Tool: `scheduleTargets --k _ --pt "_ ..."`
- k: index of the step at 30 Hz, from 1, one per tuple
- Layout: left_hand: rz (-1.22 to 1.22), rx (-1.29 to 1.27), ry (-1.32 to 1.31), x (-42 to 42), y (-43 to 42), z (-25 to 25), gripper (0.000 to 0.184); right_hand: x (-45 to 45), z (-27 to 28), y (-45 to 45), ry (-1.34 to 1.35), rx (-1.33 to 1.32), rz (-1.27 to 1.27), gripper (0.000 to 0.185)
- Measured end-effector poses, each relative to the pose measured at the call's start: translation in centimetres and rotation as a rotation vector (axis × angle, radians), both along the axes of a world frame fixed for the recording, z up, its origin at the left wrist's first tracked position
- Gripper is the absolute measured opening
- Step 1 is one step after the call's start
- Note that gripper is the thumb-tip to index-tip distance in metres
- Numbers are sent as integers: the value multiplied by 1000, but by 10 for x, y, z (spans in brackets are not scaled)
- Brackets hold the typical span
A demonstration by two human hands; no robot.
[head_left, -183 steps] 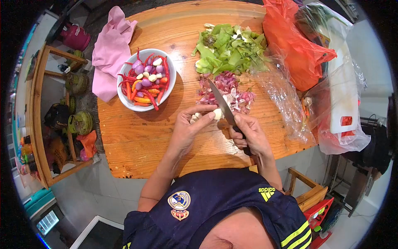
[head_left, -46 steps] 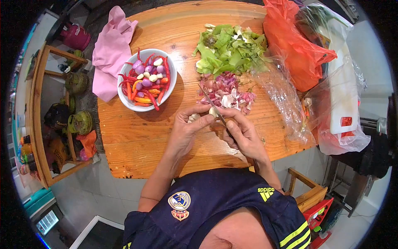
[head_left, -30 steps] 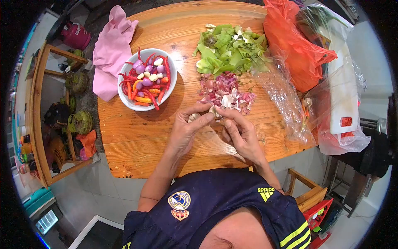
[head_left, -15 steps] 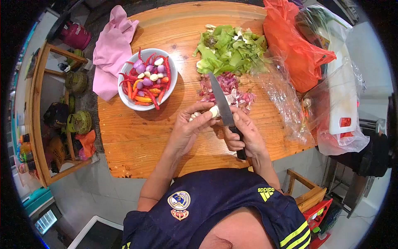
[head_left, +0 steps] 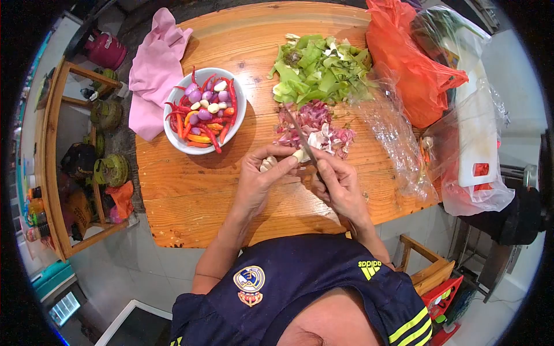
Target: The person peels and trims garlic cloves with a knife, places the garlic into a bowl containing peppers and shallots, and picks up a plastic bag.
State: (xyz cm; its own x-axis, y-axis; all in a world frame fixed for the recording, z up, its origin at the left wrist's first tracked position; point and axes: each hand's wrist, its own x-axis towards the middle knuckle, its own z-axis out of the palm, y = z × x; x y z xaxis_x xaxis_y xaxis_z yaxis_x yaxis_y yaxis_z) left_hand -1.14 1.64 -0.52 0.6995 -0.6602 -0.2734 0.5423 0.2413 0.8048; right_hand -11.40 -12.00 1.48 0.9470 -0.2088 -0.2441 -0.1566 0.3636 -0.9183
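My left hand [head_left: 262, 175] is closed around several garlic cloves [head_left: 268, 164], with one pale garlic clove [head_left: 300, 154] pinched at the fingertips. In my right hand [head_left: 339, 181] is a knife [head_left: 303, 136], its blade turned nearly edge-on and angled up to the left. The blade is close against the pinched clove; whether it cuts in, I cannot tell. Most of the handle is hidden by the fingers. Just beyond my hands lies a pile of purple and white peelings [head_left: 320, 130]. A white bowl [head_left: 242, 118] of red and orange chilies, shallots and peeled garlic stands to the left.
Green peelings [head_left: 323, 66] are heaped at the back of the wooden table [head_left: 196, 196]. A pink cloth [head_left: 153, 81] lies at the left edge. On the right are a red plastic bag [head_left: 404, 63], clear plastic wrap [head_left: 395, 144] and a white board [head_left: 478, 138] inside clear plastic.
The knife has rotated from showing its broad side to nearly edge-on, and its handle has dropped behind my right fingers. My left hand has barely moved and still holds the garlic.
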Motion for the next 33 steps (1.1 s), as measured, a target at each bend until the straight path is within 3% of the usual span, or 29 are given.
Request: scheduleTargets --k 6,12,33 --pt "25 19 -24 1 1 -2 16 -1 10 -7 119 226 33 40" --pt "62 38 -67 0 -2 1 16 0 11 -10 -1 63 159 41" --pt "34 45 -60 2 0 -4 19 0 15 -9 54 119 149 36"
